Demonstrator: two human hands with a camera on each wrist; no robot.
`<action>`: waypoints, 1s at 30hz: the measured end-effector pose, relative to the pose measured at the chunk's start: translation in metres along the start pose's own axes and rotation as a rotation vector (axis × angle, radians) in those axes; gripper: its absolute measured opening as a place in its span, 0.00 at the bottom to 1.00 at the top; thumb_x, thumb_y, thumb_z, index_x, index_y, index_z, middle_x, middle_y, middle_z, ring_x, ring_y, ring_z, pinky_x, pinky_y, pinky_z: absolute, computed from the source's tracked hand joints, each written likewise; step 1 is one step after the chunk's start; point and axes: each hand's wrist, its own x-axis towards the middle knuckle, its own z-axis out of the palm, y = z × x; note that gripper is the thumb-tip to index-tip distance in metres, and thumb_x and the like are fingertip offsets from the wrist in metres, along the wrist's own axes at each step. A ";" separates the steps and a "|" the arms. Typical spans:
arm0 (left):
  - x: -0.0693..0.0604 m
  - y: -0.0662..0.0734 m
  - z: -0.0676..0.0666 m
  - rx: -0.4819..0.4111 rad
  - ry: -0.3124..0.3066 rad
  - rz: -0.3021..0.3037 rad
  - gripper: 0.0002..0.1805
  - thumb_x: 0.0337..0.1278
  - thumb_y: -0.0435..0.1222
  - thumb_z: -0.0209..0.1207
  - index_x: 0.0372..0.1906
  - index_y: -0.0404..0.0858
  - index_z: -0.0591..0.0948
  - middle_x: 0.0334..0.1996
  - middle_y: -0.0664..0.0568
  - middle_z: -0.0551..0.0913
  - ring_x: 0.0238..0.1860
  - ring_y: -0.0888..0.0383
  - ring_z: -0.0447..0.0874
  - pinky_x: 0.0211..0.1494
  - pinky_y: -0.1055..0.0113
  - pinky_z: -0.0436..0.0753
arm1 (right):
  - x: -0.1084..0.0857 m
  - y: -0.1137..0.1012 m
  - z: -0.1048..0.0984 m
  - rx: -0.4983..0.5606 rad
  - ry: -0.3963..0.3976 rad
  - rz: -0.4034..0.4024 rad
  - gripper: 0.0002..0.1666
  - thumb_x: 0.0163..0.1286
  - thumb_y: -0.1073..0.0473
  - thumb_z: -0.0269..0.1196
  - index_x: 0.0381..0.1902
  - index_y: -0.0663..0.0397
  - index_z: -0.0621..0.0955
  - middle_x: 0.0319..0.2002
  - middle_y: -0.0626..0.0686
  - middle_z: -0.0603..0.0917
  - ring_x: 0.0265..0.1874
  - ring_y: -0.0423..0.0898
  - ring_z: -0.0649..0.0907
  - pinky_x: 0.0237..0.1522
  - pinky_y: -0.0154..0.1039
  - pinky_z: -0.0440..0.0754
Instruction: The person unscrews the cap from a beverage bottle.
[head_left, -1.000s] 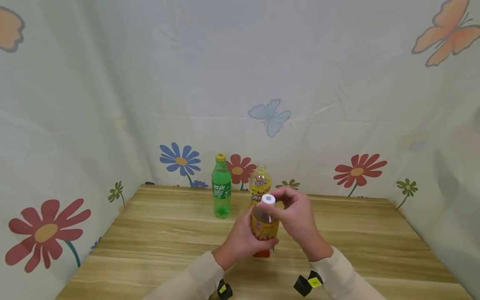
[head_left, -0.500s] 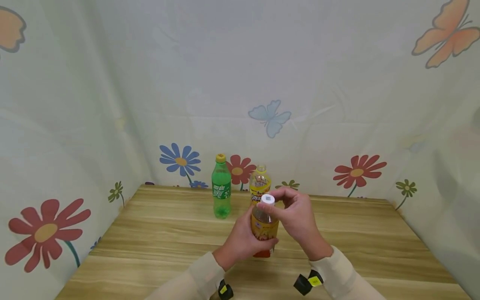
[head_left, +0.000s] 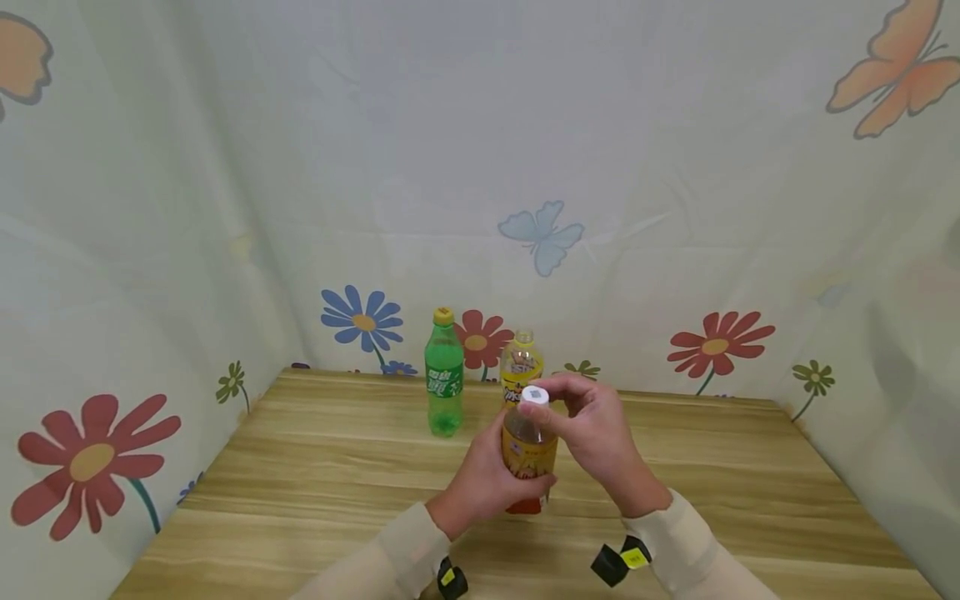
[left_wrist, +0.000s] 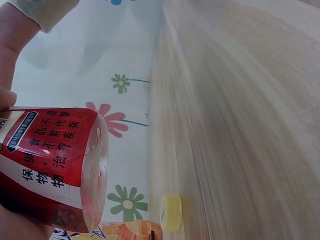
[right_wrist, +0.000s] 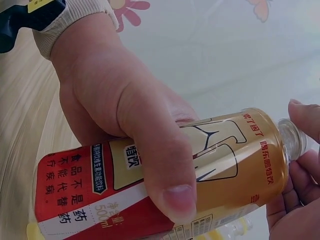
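Observation:
My left hand [head_left: 483, 479] grips a bottle with a gold and red label [head_left: 529, 457] round its body, thumb across the front. With thumb and fingers, my right hand [head_left: 600, 429] pinches the white cap [head_left: 535, 395] at its top. The left wrist view has the bottle's red lower part [left_wrist: 50, 155] tilted, its base clear of the wooden surface. In the right wrist view the left hand [right_wrist: 135, 115] wraps the label [right_wrist: 235, 155], and the right hand's fingers [right_wrist: 300, 190] are beside the clear neck [right_wrist: 291, 140]; the cap is hidden there.
A green bottle with a yellow cap [head_left: 445, 375] stands at the back left of the wooden table [head_left: 337, 467]. Behind the held bottle stands a clear, yellow-labelled bottle [head_left: 522, 363] with an uncapped mouth. On the table lies a loose yellow cap [left_wrist: 171, 212]. Flowered cloth [head_left: 450, 167] surrounds the table.
The right thumb has shifted slightly rightward at the near side of the white cap. The left hand and the held bottle have barely moved.

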 end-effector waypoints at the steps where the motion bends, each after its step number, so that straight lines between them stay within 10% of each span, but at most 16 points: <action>1: 0.000 0.000 0.000 0.001 0.003 -0.003 0.44 0.53 0.38 0.75 0.70 0.64 0.64 0.60 0.63 0.78 0.56 0.62 0.82 0.61 0.68 0.81 | 0.000 0.000 0.000 -0.001 -0.005 0.003 0.13 0.65 0.58 0.73 0.46 0.54 0.88 0.45 0.53 0.87 0.47 0.46 0.84 0.57 0.37 0.84; 19: 0.002 -0.001 0.001 -0.015 0.007 0.011 0.43 0.52 0.38 0.75 0.69 0.61 0.65 0.59 0.63 0.78 0.56 0.62 0.82 0.62 0.67 0.81 | 0.008 0.007 -0.013 0.051 -0.263 0.013 0.22 0.75 0.57 0.63 0.61 0.65 0.81 0.54 0.56 0.83 0.52 0.45 0.85 0.56 0.36 0.84; 30: 0.002 -0.001 0.000 -0.008 0.015 0.017 0.43 0.53 0.39 0.75 0.70 0.61 0.64 0.59 0.63 0.78 0.57 0.62 0.82 0.63 0.68 0.81 | 0.008 0.012 -0.007 0.110 -0.201 0.059 0.23 0.73 0.56 0.66 0.64 0.53 0.80 0.60 0.56 0.83 0.56 0.46 0.84 0.57 0.38 0.83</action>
